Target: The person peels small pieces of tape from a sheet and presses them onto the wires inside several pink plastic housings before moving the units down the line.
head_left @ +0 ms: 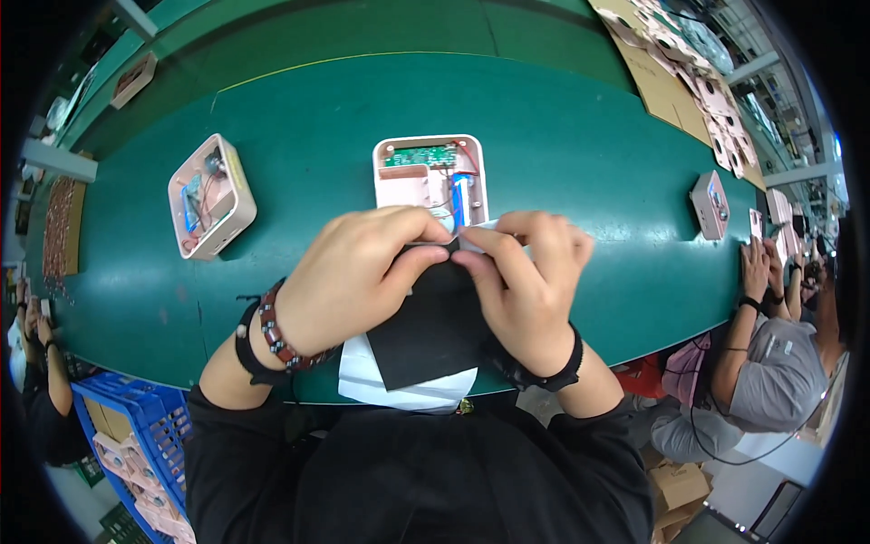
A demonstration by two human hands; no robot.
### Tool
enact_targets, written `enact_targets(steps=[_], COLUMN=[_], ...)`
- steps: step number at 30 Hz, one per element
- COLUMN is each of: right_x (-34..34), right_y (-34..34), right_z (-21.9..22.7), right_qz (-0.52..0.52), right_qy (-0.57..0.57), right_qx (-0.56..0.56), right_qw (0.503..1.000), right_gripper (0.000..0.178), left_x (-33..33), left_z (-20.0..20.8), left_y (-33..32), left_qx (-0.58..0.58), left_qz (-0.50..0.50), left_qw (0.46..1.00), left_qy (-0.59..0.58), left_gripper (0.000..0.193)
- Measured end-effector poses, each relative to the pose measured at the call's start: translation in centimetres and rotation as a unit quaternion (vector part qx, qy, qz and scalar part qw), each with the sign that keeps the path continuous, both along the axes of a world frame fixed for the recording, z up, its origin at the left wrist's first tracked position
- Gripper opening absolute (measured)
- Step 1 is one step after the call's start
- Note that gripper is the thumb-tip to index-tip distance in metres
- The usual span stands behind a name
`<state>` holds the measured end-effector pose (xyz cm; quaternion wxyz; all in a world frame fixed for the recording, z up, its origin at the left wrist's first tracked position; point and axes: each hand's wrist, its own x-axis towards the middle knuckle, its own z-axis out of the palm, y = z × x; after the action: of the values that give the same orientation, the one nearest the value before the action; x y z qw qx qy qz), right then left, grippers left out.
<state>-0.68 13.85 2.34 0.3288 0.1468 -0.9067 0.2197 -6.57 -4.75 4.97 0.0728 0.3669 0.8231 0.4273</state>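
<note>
A black sheet (426,340) lies over white paper (362,376) at the table's near edge. At the sheet's far end, my left hand (367,272) pinches its edge between thumb and index finger. Close against it, my right hand (535,281) is pinched on the same edge, and a pale bit shows by its index finger. The fingers partly hide what lies between the tips. Just beyond them sits an open pale pink casing (385,181) with a green circuit board (421,157), a blue cylindrical battery (461,195) and red wires inside. My hands cover its near end.
Another open casing (237,204) with wires stands at left, and a smaller one (709,207) at right. Cardboard (657,82) bearing pink parts lies at far right. A blue crate (136,408) is below left. Co-workers' hands (754,267) work at right; another person (54,390) is at left.
</note>
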Motion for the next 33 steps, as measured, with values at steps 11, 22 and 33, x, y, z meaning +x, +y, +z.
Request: enact_targets(steps=[11,22,33], right_x=[0.5,-4.8,-8.3], right_y=[-1.4,4.5,2.0], right_z=[-2.1,0.3,-1.3], right_qz=[0.068,0.191,0.29], right_qy=[0.026,-0.074,-0.168], right_qx=[-0.076,-0.121,0.047], right_qw=[0.994,0.971,0.941], right_gripper=[0.02,0.073,0.078], left_x=[1.5,-0.2,-3.0], left_z=[0.2,-0.8,-3.7], left_y=[0.5,-0.9,-0.7], left_qx=[-0.03,-0.085,-0.117], left_qz=[0.039,0.091,0.062], left_qw=[0.998,0.99,0.985], left_qy=[0.026,0.06,0.11], left_gripper=[0.01,0.012,0.019])
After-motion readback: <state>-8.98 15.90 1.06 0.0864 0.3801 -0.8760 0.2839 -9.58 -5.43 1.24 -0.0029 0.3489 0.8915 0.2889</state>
